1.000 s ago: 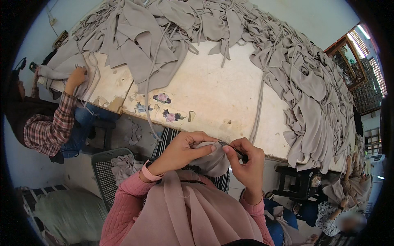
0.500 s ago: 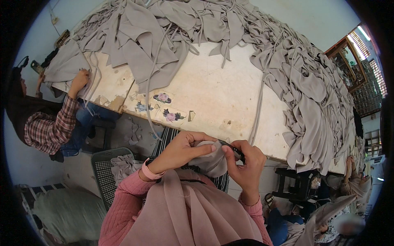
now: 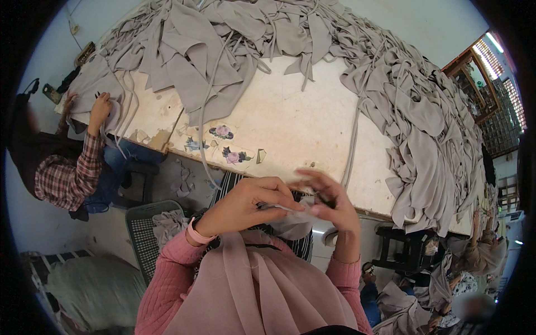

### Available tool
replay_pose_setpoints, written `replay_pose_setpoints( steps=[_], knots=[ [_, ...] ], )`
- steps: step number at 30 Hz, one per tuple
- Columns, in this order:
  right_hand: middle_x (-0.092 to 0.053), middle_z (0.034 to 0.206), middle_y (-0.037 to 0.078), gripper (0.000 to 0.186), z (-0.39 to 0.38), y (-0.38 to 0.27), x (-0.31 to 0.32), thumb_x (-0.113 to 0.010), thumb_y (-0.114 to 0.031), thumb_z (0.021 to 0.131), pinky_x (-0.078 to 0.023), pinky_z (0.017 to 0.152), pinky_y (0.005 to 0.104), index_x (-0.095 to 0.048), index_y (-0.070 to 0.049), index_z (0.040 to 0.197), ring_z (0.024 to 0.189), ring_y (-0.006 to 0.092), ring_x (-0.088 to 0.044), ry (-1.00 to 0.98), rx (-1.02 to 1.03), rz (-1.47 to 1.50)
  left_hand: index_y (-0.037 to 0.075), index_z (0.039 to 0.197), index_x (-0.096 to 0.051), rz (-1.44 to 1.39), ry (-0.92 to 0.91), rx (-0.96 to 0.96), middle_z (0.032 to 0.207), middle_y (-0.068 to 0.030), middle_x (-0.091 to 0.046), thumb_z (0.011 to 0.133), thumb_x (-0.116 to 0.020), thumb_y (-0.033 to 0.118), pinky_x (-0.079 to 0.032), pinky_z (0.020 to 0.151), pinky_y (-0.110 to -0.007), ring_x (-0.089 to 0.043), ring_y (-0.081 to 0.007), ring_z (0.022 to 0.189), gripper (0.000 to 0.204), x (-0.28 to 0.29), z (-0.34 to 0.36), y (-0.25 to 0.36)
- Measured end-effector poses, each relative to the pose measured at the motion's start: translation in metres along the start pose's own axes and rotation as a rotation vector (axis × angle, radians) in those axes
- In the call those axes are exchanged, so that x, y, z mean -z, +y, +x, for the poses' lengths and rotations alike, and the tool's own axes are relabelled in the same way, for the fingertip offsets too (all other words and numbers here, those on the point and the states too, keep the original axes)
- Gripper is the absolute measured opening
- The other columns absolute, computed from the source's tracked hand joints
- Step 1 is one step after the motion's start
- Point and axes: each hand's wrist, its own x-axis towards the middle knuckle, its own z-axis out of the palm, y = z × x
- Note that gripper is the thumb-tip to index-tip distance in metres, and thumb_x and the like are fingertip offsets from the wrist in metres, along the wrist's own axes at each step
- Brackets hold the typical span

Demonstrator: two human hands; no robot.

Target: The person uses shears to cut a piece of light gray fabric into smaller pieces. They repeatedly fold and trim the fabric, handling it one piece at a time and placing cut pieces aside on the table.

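Observation:
Just off the table's near edge, my left hand [image 3: 254, 205] is closed, pinching a piece of thin grey-beige fabric [image 3: 295, 226] between thumb and fingers. The cloth hangs down over my lap. Beside it is my right hand [image 3: 334, 204], its fingers raised, spread and smeared by motion. A small black tool [image 3: 324, 200], which looks like thread snips, lies in its palm, partly hidden by the fingers. The right thumb is close to the cloth's edge; whether it touches cannot be made out.
Heaps of grey-beige fabric pieces with long straps [image 3: 430, 123] cover the far and right parts of the pale table [image 3: 301, 123]. A dark plastic basket [image 3: 137, 229] holding cloth stands at my left. One co-worker [image 3: 72, 167] handles fabric on the left; others sit at the right near a black stool [image 3: 399, 248].
My right hand has lifted its fingers and opened away from the cloth, the black tool turning into its palm. My left hand keeps its pinch. The left co-worker's hands and cloth have shifted.

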Motion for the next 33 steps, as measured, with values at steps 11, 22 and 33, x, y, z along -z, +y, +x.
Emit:
replay_pose_setpoints(
  steps=[11, 22, 33],
  knots=[
    [-0.064, 0.078, -0.002, 0.032, -0.003, 0.006, -0.017, -0.073, -0.007, 0.057, -0.031, 0.050, 0.0245, -0.072, -0.016, 0.087, 0.058, 0.0095, -0.055, 0.425, 0.737, -1.290, 0.003, 0.092, -0.073, 0.646, 0.709, 0.116, 0.083, -0.0076, -0.070, 0.082, -0.066, 0.002, -0.050, 0.072, -0.029, -0.064, -0.0169, 0.079, 0.013, 0.063, -0.019, -0.021],
    [-0.062, 0.081, -0.006, 0.022, -0.007, 0.005, -0.045, -0.073, -0.010, 0.068, -0.028, 0.048, 0.0233, -0.071, -0.020, 0.088, 0.053, 0.0062, -0.046, 0.339, 0.979, -1.505, 0.001, 0.096, -0.069, -0.589, 0.282, 0.383, 0.083, 0.0008, -0.064, 0.090, -0.069, 0.014, -0.045, 0.067, -0.019, -0.057, -0.0035, 0.075, 0.015, -0.020, -0.022, -0.010],
    [-0.058, 0.075, 0.005, 0.023, 0.003, -0.006, -0.048, -0.078, -0.003, 0.067, -0.036, 0.055, 0.0224, -0.071, -0.002, 0.088, 0.062, 0.0121, -0.050, 0.299, 0.362, -0.639, -0.004, 0.078, -0.064, -0.286, 0.455, 0.114, 0.080, -0.0010, -0.056, 0.082, -0.073, 0.001, -0.040, 0.061, -0.018, -0.053, -0.0027, 0.071, 0.011, -0.042, -0.020, -0.019]
  ],
)
